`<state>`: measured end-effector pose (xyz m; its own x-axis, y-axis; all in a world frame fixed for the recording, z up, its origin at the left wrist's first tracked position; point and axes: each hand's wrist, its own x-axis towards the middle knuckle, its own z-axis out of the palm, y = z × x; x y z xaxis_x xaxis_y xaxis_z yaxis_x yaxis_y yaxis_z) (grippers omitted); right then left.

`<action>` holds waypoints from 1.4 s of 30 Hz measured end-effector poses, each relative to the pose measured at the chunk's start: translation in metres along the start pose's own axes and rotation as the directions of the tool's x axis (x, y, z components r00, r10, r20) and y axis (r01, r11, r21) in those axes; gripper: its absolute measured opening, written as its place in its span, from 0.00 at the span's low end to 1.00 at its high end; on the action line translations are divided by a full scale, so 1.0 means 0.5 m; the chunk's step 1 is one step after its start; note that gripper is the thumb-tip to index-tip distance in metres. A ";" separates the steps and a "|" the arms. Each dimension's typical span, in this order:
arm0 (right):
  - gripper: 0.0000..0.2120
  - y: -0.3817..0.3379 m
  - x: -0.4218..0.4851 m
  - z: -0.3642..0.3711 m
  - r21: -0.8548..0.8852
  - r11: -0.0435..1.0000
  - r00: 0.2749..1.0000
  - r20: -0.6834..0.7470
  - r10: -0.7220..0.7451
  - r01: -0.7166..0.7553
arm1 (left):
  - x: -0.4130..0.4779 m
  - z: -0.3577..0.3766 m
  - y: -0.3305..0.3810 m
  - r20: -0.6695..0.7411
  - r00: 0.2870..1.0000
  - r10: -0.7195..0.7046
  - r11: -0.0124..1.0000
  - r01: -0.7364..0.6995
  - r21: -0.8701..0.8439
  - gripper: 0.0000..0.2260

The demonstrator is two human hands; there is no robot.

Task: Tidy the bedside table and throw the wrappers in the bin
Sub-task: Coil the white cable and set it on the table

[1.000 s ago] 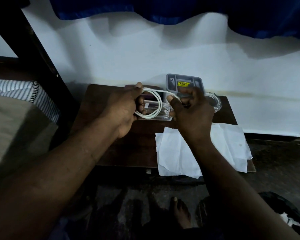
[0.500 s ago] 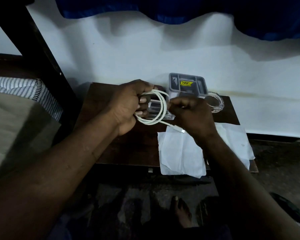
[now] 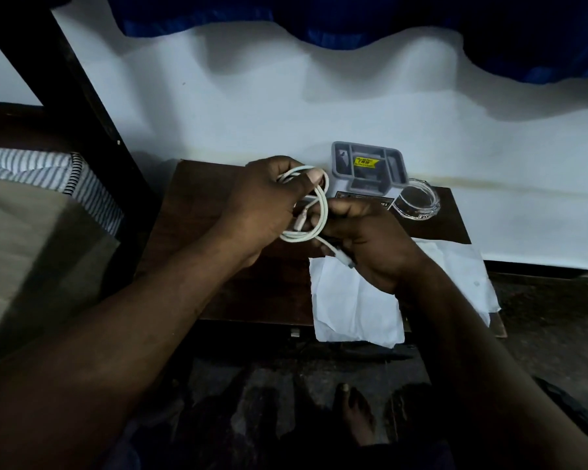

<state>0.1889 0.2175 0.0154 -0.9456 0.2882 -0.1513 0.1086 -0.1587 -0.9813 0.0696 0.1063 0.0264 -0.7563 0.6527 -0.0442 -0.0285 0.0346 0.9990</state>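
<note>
Above the dark wooden bedside table (image 3: 197, 212), my left hand (image 3: 265, 201) grips the top of a coiled white charging cable (image 3: 323, 212). My right hand (image 3: 364, 239) pinches the loose end of the same cable, and its plug sticks out below my fingers toward the left. White tissue paper (image 3: 353, 300) lies flat on the table's front right part, hanging over the front edge. The bin is out of view.
A grey compartment organiser (image 3: 369, 169) with a yellow sticker stands at the back of the table against the white wall. A clear glass ashtray (image 3: 416, 203) sits right of it. A bed with a striped pillow (image 3: 48, 171) is at the left. Bare feet stand on the dark floor below.
Both hands have drawn together and slightly nearer me. My right hand has wound the cable's loose end round the coil, and the plug now points down-left from my fingers.
</note>
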 end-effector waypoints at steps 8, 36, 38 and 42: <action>0.07 -0.007 0.008 0.018 0.205 0.965 0.978 -0.095 0.184 -0.161 | 0.005 -0.006 -0.005 0.016 1.000 -0.004 0.999 0.004 0.037 0.13; 0.18 0.020 0.015 0.044 -0.594 0.803 0.935 -0.313 -0.165 -0.057 | 0.014 -0.030 0.006 -0.283 0.941 -0.184 0.982 0.162 -0.101 0.08; 0.12 0.024 0.017 0.046 -0.622 0.782 0.926 -0.312 -0.214 -0.029 | 0.017 -0.036 0.008 -0.296 0.944 -0.149 0.989 0.134 -0.071 0.10; 0.11 0.028 0.026 0.065 -0.566 0.824 0.891 -0.380 -0.247 -0.014 | 0.017 -0.045 0.009 -0.290 0.947 -0.135 0.991 0.132 -0.030 0.13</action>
<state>0.1683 0.1885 0.0037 -0.7531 0.6550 0.0619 0.2762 0.4001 -0.8738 0.0482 0.0949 0.0307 -0.9023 0.3941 -0.1746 -0.1477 0.0980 0.9842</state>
